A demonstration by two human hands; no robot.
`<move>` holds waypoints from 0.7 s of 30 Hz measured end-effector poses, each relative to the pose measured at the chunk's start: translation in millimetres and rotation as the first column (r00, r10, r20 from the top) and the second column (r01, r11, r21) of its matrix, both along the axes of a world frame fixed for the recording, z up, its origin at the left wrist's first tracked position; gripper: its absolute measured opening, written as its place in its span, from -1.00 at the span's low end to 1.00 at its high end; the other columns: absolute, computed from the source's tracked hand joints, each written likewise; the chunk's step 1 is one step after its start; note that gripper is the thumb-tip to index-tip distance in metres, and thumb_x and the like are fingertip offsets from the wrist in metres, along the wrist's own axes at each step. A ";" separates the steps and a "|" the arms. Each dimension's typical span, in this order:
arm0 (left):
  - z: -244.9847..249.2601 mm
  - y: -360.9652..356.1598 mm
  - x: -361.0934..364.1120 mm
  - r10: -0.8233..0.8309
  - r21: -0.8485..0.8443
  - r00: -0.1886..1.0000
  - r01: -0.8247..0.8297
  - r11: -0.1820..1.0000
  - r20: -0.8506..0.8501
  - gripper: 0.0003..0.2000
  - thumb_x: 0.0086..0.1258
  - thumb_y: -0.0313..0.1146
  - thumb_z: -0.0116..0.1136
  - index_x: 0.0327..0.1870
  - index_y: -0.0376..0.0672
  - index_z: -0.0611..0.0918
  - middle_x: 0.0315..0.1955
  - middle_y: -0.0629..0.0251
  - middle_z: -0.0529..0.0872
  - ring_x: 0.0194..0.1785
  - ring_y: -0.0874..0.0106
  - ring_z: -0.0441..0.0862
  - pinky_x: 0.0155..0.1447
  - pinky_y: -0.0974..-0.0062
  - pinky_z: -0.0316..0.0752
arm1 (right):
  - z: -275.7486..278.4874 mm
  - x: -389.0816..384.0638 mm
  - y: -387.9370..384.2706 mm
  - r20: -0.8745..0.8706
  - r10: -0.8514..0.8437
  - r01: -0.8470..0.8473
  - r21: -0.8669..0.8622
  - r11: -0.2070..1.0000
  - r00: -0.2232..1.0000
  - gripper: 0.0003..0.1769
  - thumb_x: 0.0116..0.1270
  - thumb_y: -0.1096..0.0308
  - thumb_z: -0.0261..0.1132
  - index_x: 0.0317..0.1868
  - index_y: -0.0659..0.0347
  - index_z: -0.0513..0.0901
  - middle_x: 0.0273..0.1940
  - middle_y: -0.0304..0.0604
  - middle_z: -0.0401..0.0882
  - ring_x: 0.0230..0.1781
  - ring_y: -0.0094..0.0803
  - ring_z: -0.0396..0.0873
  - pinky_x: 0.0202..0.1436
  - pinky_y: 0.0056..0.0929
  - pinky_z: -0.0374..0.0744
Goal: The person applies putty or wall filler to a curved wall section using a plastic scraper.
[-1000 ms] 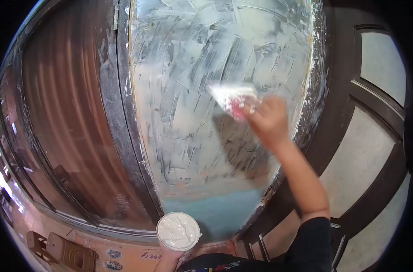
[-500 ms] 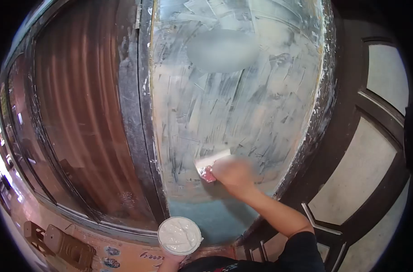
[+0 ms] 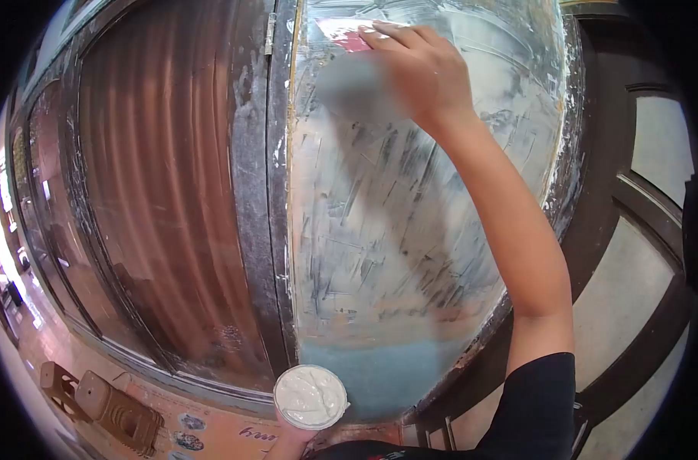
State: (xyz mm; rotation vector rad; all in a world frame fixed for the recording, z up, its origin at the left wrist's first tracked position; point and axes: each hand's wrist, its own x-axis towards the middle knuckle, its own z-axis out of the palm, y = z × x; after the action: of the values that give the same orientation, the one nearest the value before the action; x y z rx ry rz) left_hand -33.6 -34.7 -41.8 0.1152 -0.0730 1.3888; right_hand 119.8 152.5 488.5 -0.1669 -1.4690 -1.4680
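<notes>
My right hand [image 3: 429,69] is high on the wall panel [image 3: 387,253], fingers closed on a red-and-white scraper [image 3: 349,35] whose wide blade lies against the surface. Streaky white-grey putty coats most of the panel, and a bare blue-green strip shows along its bottom. Low in the view, my left hand [image 3: 290,443] holds a round tub [image 3: 310,396] of white putty from beneath, its open top facing up. Much of that hand is hidden by the tub.
Left of the panel stands a dark-framed glass door [image 3: 157,184] with a brown curtain behind it. Brown plastic stools [image 3: 119,410] sit on the floor at the lower left. A dark wooden door with pale panels [image 3: 625,276] is at the right.
My right hand has moved up the panel with the scraper, from its lower part to near the top. The tub in my left hand stays nearly in place. The view has shifted slightly.
</notes>
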 end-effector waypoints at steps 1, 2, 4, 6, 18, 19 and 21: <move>-9.2 -0.5 -2.9 0.005 0.003 1.000 -0.005 1.000 -0.001 -0.32 0.45 0.26 -0.20 0.45 0.05 0.43 0.48 0.09 0.37 0.50 -0.12 0.30 0.48 -0.51 0.05 | 3.6 -12.8 8.4 -0.001 -0.009 0.009 0.106 0.994 1.000 -0.76 0.16 0.41 0.34 -0.14 0.00 0.78 -0.19 -0.31 0.76 -0.16 -0.32 0.67 -0.21 -0.29 0.60; -22.1 0.7 -6.4 0.063 -0.023 0.993 -0.066 0.998 -0.095 -0.32 0.44 0.26 -0.20 0.45 0.04 0.43 0.47 0.08 0.38 0.49 -0.12 0.31 0.48 -0.51 0.06 | -2.0 -24.1 16.8 -0.002 -0.004 0.004 0.109 0.994 1.000 -0.76 0.16 0.41 0.34 -0.14 0.00 0.78 -0.19 -0.31 0.76 -0.16 -0.32 0.67 -0.21 -0.29 0.60; -18.3 -1.8 -13.0 -0.023 -0.062 0.977 0.037 0.997 0.210 -0.32 0.44 0.26 -0.19 0.44 0.02 0.43 0.46 0.08 0.39 0.48 -0.12 0.32 0.48 -0.48 0.09 | -22.4 -44.9 35.5 0.016 -0.250 0.251 -0.094 0.964 0.968 -0.87 0.07 0.39 0.33 -0.33 0.06 0.75 -0.22 -0.27 0.75 -0.16 -0.32 0.68 -0.24 -0.32 0.60; -32.5 1.4 -21.5 0.018 -0.077 0.987 -0.006 0.997 0.161 -0.32 0.44 0.26 -0.20 0.44 0.02 0.43 0.46 0.09 0.39 0.48 -0.11 0.32 0.48 -0.47 0.10 | -45.2 -53.3 47.7 0.060 -0.286 0.291 -0.101 0.951 0.956 -0.91 0.06 0.38 0.32 -0.37 0.07 0.69 -0.29 -0.27 0.68 -0.18 -0.30 0.65 -0.28 -0.34 0.61; -31.1 -18.8 -68.4 0.022 -0.065 0.985 -0.011 0.998 0.170 -0.27 0.40 0.33 -0.13 0.46 0.05 0.42 0.46 0.07 0.40 0.50 -0.12 0.29 0.48 -0.56 -0.03 | -71.8 -39.8 -15.9 0.102 -0.209 0.217 -0.078 0.973 0.973 -0.76 0.29 0.36 0.28 -0.06 -0.08 0.75 -0.08 -0.37 0.74 -0.12 -0.40 0.63 -0.05 -0.24 0.51; -31.7 -20.3 -69.3 0.022 -0.073 0.985 -0.010 0.997 0.169 -0.27 0.40 0.33 -0.13 0.46 0.05 0.42 0.46 0.07 0.40 0.50 -0.12 0.29 0.48 -0.56 -0.03 | -50.1 -39.1 -11.8 0.040 -0.224 0.227 -0.092 0.970 0.974 -0.75 0.30 0.35 0.28 -0.03 -0.10 0.74 -0.01 -0.38 0.75 -0.10 -0.40 0.64 -0.03 -0.22 0.51; -30.6 -20.2 -68.3 0.166 -0.047 0.957 -0.183 0.982 -0.239 -0.28 0.41 0.31 -0.14 0.47 0.05 0.41 0.47 0.08 0.39 0.50 -0.12 0.29 0.48 -0.55 -0.02 | -13.6 -38.0 1.1 -0.048 -0.180 0.179 -0.024 0.984 0.983 -0.74 0.30 0.35 0.29 -0.02 -0.10 0.74 0.01 -0.37 0.75 -0.10 -0.41 0.64 -0.02 -0.22 0.52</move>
State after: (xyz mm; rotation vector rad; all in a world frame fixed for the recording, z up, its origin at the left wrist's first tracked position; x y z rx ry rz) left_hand -101.9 -54.8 -72.4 0.2316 0.1861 1.5433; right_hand 81.8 153.6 474.9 -0.3534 -1.4590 -1.5817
